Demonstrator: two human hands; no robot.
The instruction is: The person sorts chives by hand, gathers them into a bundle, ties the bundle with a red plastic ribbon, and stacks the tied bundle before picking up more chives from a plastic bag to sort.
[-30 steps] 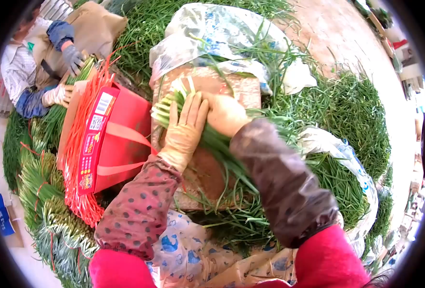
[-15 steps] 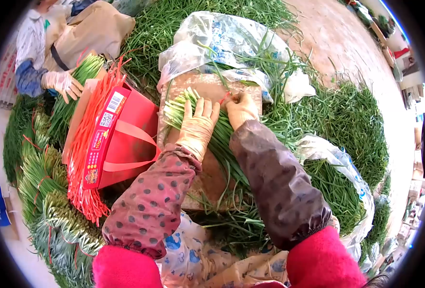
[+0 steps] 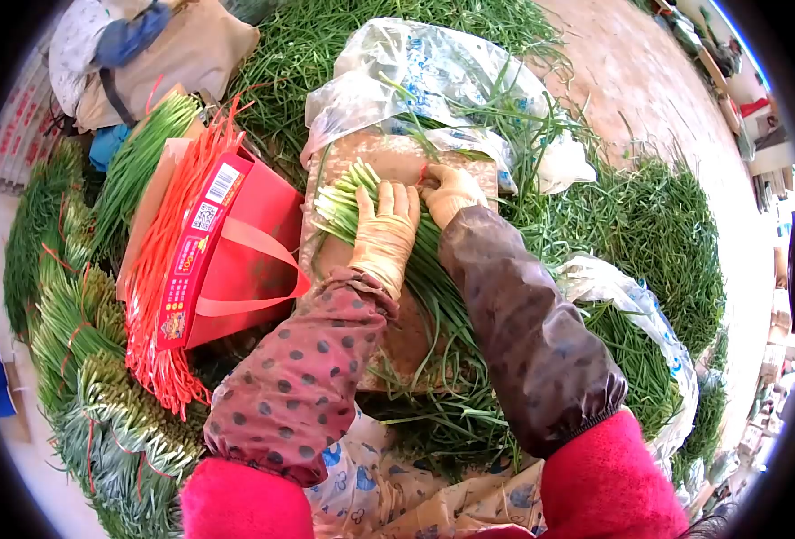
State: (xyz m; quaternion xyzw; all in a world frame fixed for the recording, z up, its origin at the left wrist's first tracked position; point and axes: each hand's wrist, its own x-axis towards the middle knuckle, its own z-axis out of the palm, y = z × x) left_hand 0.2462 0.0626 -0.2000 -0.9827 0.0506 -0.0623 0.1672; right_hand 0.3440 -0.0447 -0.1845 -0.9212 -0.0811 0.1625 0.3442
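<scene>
My left hand (image 3: 385, 235), in a pale tan glove, lies across a bundle of green chives (image 3: 339, 205). Its fingers curve over the stalks and the thumb stands apart, holding the bundle down on a worn board (image 3: 396, 148). The pale cut ends point to the upper left, while the leaves run down toward me. Close beside it, my right hand (image 3: 454, 196), also gloved, is closed with the fingertips pinched on a thin red tie (image 3: 425, 172). Most of the tie is hidden by the fingers and the stalks.
A red bag (image 3: 258, 229) with long red ties (image 3: 177, 225) stands left of the board. Tied chive bundles (image 3: 74, 328) pile up beyond it. Clear plastic (image 3: 433, 72) lies behind the board, loose greens (image 3: 653, 234) to the right. Another person's sleeve (image 3: 132, 34) shows at upper left.
The other person's gloved hand has left the chives at the upper left. The view has shifted slightly. My hands stay at the same bundle, the right fingers still pinched on the tie.
</scene>
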